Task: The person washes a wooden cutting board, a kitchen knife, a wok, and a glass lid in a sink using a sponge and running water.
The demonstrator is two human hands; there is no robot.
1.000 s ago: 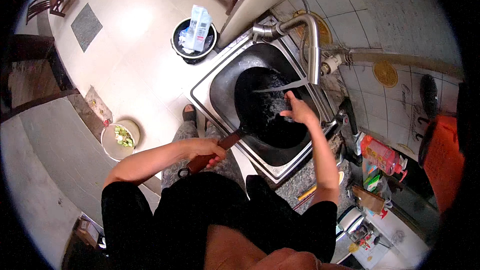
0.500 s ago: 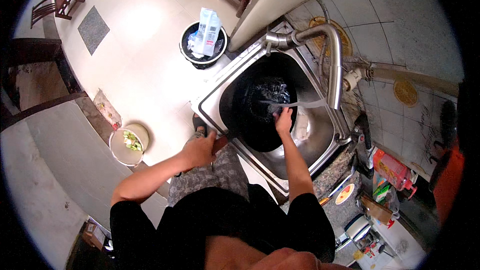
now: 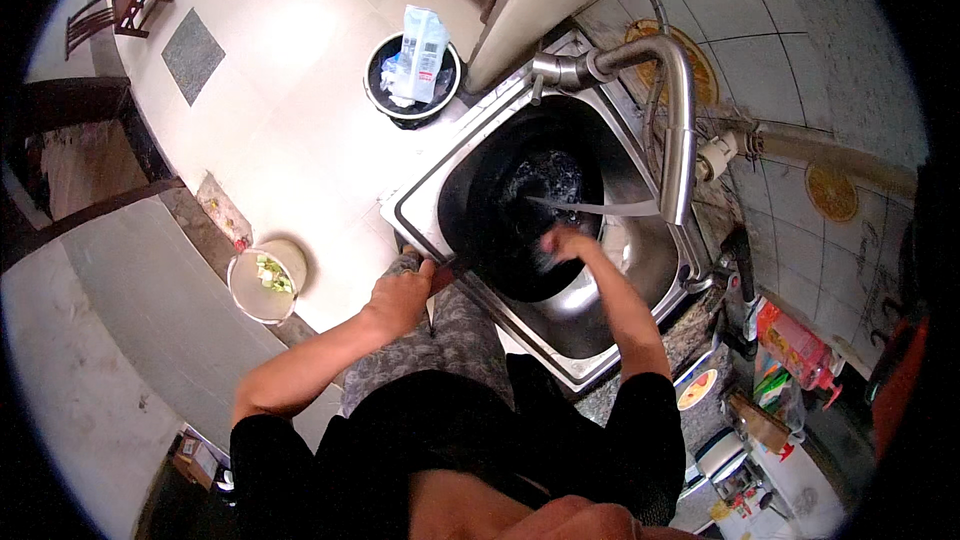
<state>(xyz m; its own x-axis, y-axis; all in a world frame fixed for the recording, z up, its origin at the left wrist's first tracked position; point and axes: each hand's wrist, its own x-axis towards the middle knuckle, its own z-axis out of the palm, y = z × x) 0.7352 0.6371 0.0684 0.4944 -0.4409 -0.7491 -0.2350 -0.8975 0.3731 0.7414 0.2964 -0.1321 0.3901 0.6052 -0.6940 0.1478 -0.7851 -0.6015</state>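
A black wok [image 3: 480,165] sits tilted in the steel sink [image 3: 640,260], with some water and suds in its bottom. My left hand [image 3: 400,298] is closed round the wok's brown handle [image 3: 446,276], which sticks out over the sink's near left rim. Inside the wok, my right hand [image 3: 568,243] is curled down against its right side and smeared by motion. A greyish blur shows under its fingers, too unclear to name. From the steel faucet [image 3: 681,130] a stream of water [image 3: 610,208] falls into the wok.
A bin [image 3: 371,100] with a light blue package on top stands beyond the sink. A pale bucket [image 3: 245,285] with green scraps is on the floor at left. A pink pump bottle [image 3: 795,345] and a small patterned dish [image 3: 697,390] are at the right.
My right hand has shifted down and nearer to me inside the wok. The left hand stays on the handle. The whole view has shifted slightly.
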